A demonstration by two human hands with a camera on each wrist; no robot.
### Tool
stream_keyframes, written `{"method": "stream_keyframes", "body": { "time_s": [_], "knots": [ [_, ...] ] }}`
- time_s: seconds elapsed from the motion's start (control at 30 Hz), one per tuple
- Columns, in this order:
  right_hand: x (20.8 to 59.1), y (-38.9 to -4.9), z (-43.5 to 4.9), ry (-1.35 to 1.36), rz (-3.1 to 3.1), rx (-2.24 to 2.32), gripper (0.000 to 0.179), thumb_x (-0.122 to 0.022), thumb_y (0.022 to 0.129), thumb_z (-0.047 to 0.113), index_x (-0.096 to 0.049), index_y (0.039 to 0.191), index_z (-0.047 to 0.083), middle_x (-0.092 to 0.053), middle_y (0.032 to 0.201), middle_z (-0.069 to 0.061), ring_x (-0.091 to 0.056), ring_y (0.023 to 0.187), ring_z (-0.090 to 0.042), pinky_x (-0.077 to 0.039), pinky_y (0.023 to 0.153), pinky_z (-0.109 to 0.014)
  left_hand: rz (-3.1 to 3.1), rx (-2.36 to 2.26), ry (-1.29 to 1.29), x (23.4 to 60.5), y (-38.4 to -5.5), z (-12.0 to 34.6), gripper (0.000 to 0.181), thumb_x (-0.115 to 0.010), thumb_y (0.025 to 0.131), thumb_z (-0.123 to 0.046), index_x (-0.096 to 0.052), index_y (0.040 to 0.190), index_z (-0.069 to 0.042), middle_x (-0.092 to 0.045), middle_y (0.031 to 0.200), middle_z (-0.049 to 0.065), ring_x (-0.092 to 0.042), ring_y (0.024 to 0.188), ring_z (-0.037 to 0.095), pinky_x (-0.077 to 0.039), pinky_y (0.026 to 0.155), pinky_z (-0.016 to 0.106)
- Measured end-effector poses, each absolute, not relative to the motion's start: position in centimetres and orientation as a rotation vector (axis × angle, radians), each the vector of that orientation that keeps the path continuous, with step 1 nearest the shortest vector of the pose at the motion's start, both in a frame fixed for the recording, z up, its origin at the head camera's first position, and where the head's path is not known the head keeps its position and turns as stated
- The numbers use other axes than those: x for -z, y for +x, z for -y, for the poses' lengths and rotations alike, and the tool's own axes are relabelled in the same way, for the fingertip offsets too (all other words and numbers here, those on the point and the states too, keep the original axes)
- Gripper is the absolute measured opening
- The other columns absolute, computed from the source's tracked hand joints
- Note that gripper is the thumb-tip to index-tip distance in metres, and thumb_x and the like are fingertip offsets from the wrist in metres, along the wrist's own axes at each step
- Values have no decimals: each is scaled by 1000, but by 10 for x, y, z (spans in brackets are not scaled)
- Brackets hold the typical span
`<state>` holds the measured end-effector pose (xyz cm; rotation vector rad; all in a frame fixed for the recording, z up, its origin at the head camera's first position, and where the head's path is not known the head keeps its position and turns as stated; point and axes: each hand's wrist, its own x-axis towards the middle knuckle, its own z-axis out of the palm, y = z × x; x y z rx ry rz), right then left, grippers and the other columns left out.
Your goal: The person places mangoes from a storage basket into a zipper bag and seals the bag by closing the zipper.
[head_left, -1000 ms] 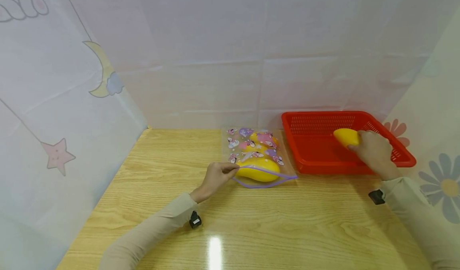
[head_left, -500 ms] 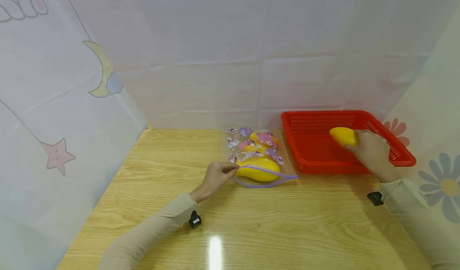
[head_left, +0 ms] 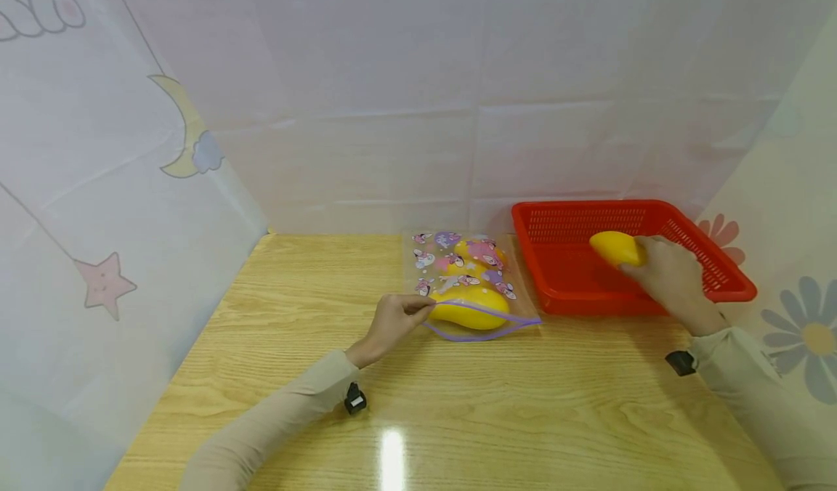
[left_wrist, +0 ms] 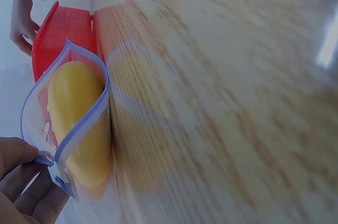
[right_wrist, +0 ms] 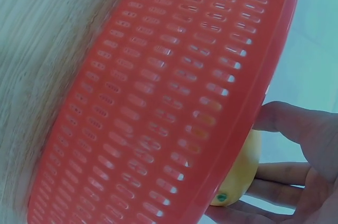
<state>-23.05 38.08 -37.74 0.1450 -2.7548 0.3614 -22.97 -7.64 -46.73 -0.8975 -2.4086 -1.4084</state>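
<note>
My left hand pinches the left corner of a clear zip bag printed with pink and purple figures. The bag lies on the table, its purple-edged mouth parted toward me. Near the mouth is a big yellow mango; further in, more yellow and orange fruit shows through the print. In the left wrist view a pale zip slider sits right at the fingertips. On the right, my right hand grips another yellow mango over the red basket. The right wrist view shows its green stem spot beyond the basket wall.
The red slotted basket stands at the back right, beside the bag, and its floor shows bare red. Cloth walls with printed shapes close off the back and both sides. Wood-grain table stretches in front of the bag.
My right hand has drifted slightly left over the basket with the mango in its grip. The left hand and the bag have stayed in place.
</note>
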Motion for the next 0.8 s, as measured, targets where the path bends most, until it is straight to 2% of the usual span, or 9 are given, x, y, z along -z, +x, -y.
{"method": "stream_keyframes", "body": {
  "time_s": [0.33,0.63,0.8],
  "knots": [
    [377,-227,-372,196,2733,-380,54,-77,84,18,-57,122,-16,-58,114,-38,-57,80,-45,-47,61,-57,2399,1409,-907,468,-230,76,12,-70,91,-1,-77,101,0,-75,100,10,-73,86,18,-58,74,20],
    [375,-224,-361,258,2686,-395,54,-79,82,17,-59,122,-13,-58,117,-37,-58,89,-50,-47,67,-60,2357,1391,-941,470,-230,76,12,-70,91,-1,-77,101,1,-75,99,11,-73,85,18,-58,73,21],
    [374,-222,-355,285,2661,-390,54,-79,81,17,-59,123,-12,-59,118,-36,-59,90,-50,-47,66,-60,2390,1406,-919,468,-230,76,12,-70,92,-2,-77,102,0,-75,100,11,-73,86,18,-58,74,20]
  ]
}}
